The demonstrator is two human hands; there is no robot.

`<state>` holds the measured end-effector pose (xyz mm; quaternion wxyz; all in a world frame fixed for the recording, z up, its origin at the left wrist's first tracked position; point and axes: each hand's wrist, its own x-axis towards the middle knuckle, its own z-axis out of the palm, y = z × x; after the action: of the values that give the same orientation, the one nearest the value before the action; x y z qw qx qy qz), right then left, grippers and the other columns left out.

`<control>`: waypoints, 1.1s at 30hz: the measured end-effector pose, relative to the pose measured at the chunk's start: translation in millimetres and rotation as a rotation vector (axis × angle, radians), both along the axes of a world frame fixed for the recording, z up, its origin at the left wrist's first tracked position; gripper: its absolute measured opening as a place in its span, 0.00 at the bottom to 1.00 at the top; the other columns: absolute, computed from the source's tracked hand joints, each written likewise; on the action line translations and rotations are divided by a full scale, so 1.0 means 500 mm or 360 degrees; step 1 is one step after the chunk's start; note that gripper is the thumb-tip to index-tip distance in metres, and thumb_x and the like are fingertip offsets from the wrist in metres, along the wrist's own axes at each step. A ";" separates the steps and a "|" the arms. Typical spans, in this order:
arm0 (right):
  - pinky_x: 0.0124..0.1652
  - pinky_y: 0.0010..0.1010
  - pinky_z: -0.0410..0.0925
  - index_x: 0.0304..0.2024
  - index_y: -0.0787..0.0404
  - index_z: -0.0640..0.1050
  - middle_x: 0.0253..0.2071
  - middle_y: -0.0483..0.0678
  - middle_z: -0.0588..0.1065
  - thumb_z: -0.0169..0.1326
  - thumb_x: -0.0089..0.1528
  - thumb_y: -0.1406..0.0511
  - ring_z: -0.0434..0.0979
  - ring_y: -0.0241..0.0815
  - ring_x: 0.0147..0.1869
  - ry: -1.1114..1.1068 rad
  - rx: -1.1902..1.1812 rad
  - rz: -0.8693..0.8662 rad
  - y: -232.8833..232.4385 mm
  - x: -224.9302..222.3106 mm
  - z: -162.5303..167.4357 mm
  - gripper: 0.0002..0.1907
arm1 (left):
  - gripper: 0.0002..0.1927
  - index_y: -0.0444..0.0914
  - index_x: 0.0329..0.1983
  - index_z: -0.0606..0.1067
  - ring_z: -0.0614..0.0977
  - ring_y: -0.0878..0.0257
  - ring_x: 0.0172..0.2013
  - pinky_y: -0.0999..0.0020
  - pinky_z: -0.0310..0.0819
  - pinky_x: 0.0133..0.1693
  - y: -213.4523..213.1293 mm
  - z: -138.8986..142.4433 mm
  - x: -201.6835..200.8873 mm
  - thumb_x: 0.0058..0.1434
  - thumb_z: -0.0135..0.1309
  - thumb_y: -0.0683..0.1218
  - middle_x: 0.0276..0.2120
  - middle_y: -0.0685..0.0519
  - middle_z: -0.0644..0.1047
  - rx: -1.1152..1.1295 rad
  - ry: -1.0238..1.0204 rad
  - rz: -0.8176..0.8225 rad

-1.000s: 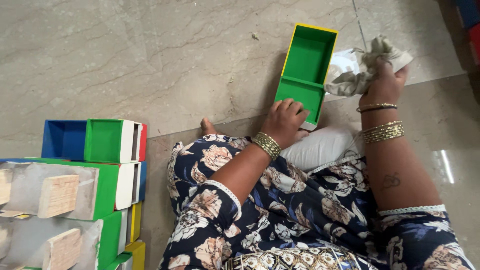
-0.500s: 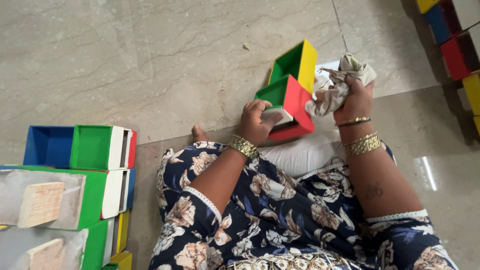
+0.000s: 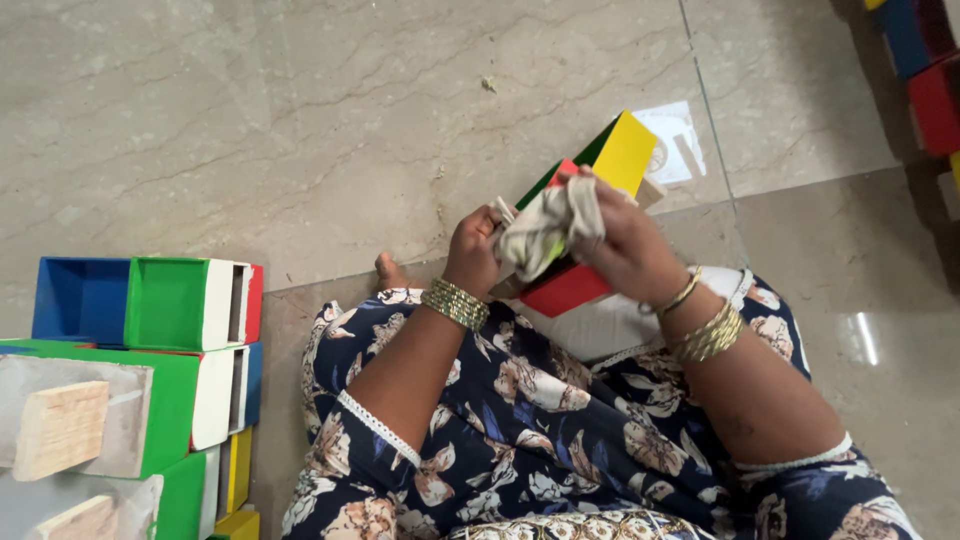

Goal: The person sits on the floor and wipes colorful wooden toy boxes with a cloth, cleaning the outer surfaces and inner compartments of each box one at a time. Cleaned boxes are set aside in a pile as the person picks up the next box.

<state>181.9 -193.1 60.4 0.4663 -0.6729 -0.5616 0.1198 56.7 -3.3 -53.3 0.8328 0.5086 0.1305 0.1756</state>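
Observation:
I hold a small open box (image 3: 590,210) with green, red and yellow sides, tilted above my lap. My left hand (image 3: 472,250) grips its near left edge. My right hand (image 3: 625,240) clutches a crumpled pale cloth (image 3: 545,228) and presses it against the box's side. Both wrists wear gold bangles. My legs, in a dark blue floral dress, fill the lower middle of the view.
A stack of painted wooden boxes (image 3: 150,350), green, blue, white and yellow, stands at the left on the marble floor (image 3: 300,130). More red and blue boxes (image 3: 925,70) sit at the top right. A white paper piece (image 3: 675,140) lies beyond the box.
The box was lifted off the floor and turned from open side up to tilted on its side. My right hand brought the cloth from beside the box onto it.

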 end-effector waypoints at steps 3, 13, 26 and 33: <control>0.63 0.38 0.67 0.52 0.63 0.76 0.59 0.56 0.74 0.50 0.69 0.65 0.74 0.51 0.66 0.0187 -0.0074 -0.0259 0.000 0.076 -0.091 0.12 | 0.03 0.36 0.39 0.76 0.76 0.73 0.36 0.76 0.71 0.41 -0.001 0.009 -0.003 0.66 0.56 0.42 0.35 0.58 0.78 -0.0028 0.0125 -0.0052; 0.45 0.35 0.72 0.52 0.59 0.79 0.43 0.56 0.81 0.58 0.64 0.63 0.81 0.44 0.45 0.0337 -0.0614 -0.1274 -0.048 0.303 -0.220 0.15 | 0.12 0.35 0.39 0.78 0.78 0.70 0.34 0.73 0.72 0.39 0.018 0.094 -0.019 0.68 0.56 0.50 0.33 0.56 0.80 -0.0117 0.0315 -0.0144; 0.59 0.46 0.65 0.57 0.63 0.76 0.58 0.58 0.73 0.54 0.65 0.64 0.72 0.59 0.62 0.0172 -0.0288 -0.0232 0.045 0.002 0.029 0.18 | 0.32 0.35 0.42 0.75 0.83 0.63 0.35 0.65 0.80 0.39 0.072 0.195 -0.064 0.42 0.75 0.57 0.36 0.50 0.82 0.1335 0.0541 0.0226; 0.69 0.50 0.59 0.49 0.63 0.79 0.67 0.61 0.70 0.53 0.67 0.65 0.64 0.65 0.74 -0.0157 -0.0009 0.0163 0.039 -0.007 0.003 0.11 | 0.23 0.35 0.38 0.77 0.83 0.59 0.34 0.63 0.79 0.39 0.058 0.213 -0.060 0.48 0.73 0.53 0.34 0.47 0.81 0.1640 0.0423 0.0391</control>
<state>178.6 -173.7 62.0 0.4296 -0.6496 -0.6173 0.1117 26.8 25.5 53.4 0.4256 0.8495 0.1901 0.2471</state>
